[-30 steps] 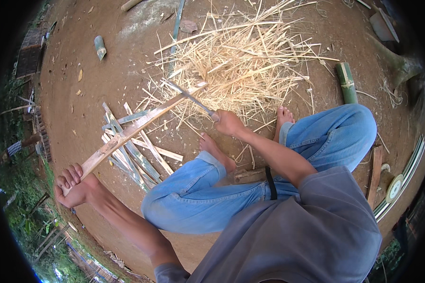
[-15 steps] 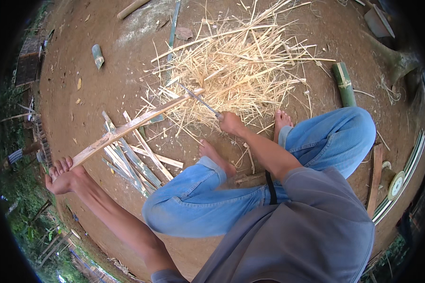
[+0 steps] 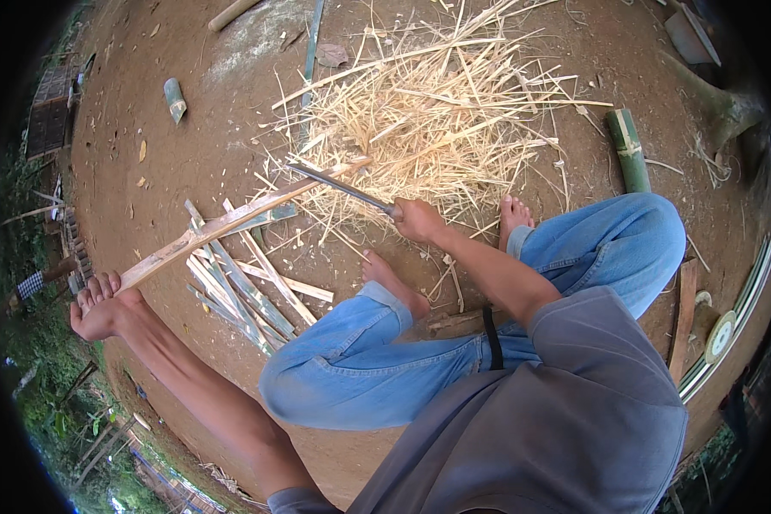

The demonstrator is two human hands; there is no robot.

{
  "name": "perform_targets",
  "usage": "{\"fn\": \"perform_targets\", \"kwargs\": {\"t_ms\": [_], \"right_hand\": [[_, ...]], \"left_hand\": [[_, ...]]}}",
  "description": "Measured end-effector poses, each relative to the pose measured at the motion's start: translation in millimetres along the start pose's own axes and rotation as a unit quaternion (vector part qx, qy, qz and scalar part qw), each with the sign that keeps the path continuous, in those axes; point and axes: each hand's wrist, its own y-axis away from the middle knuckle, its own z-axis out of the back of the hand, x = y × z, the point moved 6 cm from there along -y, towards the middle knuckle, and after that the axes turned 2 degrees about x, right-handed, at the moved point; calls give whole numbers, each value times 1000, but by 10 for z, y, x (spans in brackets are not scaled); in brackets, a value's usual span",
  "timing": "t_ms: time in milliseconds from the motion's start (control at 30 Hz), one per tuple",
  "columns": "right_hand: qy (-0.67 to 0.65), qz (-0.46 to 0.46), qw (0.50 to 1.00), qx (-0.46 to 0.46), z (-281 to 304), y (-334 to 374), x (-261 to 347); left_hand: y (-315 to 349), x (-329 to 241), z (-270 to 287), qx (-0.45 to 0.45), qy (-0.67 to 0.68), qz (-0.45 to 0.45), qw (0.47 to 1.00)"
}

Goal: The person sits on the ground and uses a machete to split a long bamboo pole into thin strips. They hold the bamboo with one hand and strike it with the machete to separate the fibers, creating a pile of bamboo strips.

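Note:
My left hand (image 3: 98, 306) is closed round the near left end of a long bamboo strip (image 3: 218, 227), which slants up and right. In my right hand (image 3: 418, 220) is the handle of a long knife (image 3: 343, 187). Its blade points up and left and crosses the strip close to the far end; whether the edge touches the wood I cannot tell. Behind the blade lies a heap of pale bamboo shavings (image 3: 437, 120). Under the strip, several split bamboo slats (image 3: 248, 295) rest on the dirt, some of them green-skinned.
A green bamboo section (image 3: 628, 152) stands right of the heap, and a shorter piece (image 3: 175, 100) lies at far left. My bare feet (image 3: 394, 278) are just short of the shavings. At right are a wooden board (image 3: 683, 321) and a pale round disc (image 3: 720, 336).
The knife blade has swung left, now lying flatter across the strip. My left hand and the strip's near end have shifted slightly left and up.

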Motion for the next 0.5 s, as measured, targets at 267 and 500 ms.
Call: {"fn": "perform_targets", "kwargs": {"t_ms": [267,500], "right_hand": [[-115,-181,977,-7,138,84,-803],[-144,-203,969,-5,230,366,-558]], "left_hand": [[-323,250,427,258,176,101,945],[13,199,979,314,233,93,916]]}}
